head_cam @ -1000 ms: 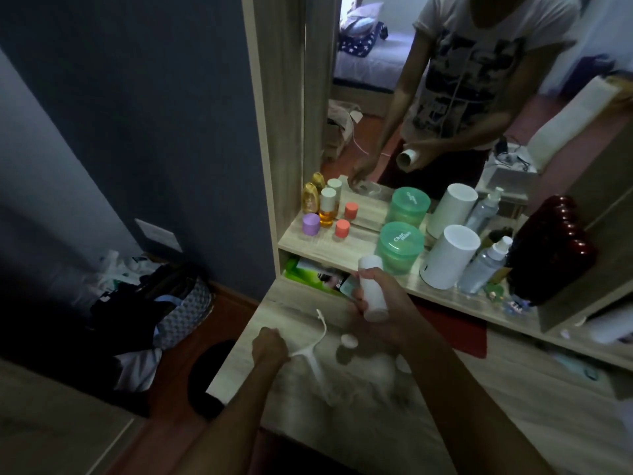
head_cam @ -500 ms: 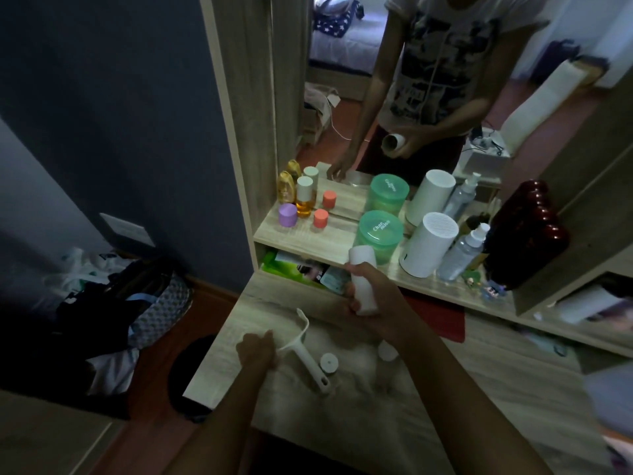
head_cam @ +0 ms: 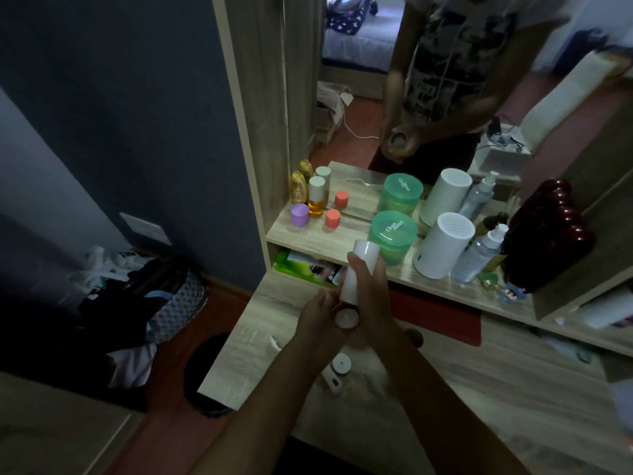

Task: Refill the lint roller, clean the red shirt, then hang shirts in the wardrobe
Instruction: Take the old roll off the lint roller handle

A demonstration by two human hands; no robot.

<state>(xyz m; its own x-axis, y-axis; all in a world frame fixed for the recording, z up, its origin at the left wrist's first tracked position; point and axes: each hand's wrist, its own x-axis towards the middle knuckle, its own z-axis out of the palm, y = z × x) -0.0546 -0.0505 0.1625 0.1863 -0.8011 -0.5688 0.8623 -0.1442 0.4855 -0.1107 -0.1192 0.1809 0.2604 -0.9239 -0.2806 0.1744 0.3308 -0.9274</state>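
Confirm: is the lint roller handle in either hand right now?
No, the lint roller handle lies on the table while both hands hold the white roll.

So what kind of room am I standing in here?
Most likely a bedroom, at a dressing table. A mirror above the wooden shelf reflects a bed, and the shelf holds toiletry bottles, a spray bottle and green tubs.

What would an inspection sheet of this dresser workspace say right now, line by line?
Surface: pale wood-grain dresser top, dimly lit.
Job's things: white cylindrical lint roll held upright; white plastic roller handle lying on the dresser top.
Clutter: two green lidded tubs, white cylinder, small bottles on the shelf.
Hands: right hand grips the roll; left hand fingers at its lower end.
Cables: white cord in the mirror.
Surroundings: bags on the floor.
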